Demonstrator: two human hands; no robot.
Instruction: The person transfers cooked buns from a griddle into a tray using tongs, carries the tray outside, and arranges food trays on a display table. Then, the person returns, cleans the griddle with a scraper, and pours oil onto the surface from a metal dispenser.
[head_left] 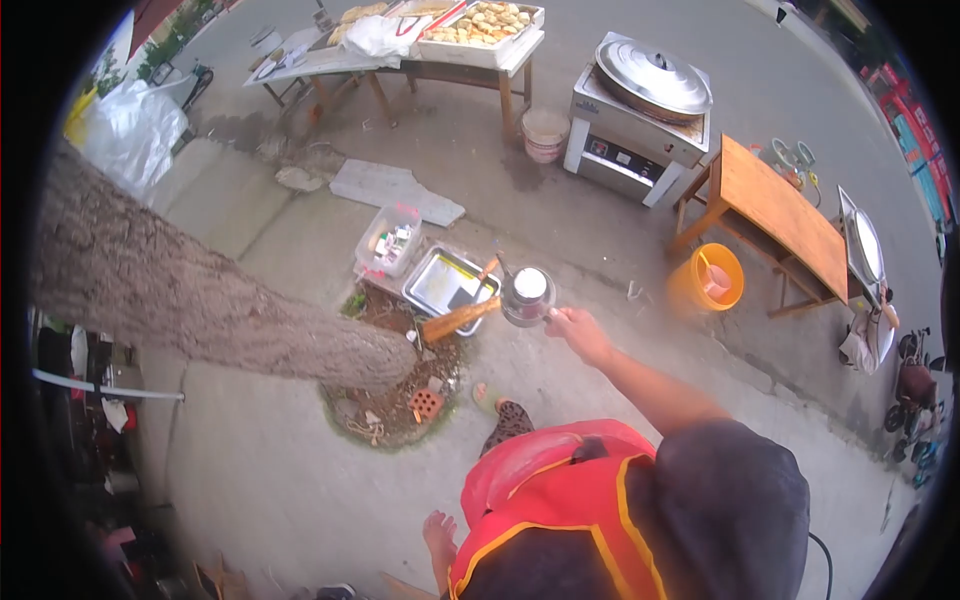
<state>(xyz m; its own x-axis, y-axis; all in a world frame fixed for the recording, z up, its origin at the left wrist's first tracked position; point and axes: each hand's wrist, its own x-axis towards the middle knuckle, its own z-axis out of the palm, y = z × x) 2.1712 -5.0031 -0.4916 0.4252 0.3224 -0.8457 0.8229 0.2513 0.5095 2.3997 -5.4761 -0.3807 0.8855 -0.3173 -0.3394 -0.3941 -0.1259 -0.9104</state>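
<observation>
My right hand (578, 334) is closed round the handle of a small metal kettle with a white lid (530, 286), held out in front of me. Beyond and left of the kettle lies a metal tray (437, 283) with yellow liquid and a brush-like tool in it. A wooden piece (460, 320) sits at the tray's near edge. Low beside my red apron (560, 480) hangs my left hand (439, 532), with its fingers apart and nothing in them.
A tree trunk (220, 300) slants across the left. Beside the tray stands a clear plastic box (388, 240). Farther off are a griddle with a domed lid (655, 72), a wooden table (780, 205), an orange bucket (688, 292) and a table of breads (488, 24).
</observation>
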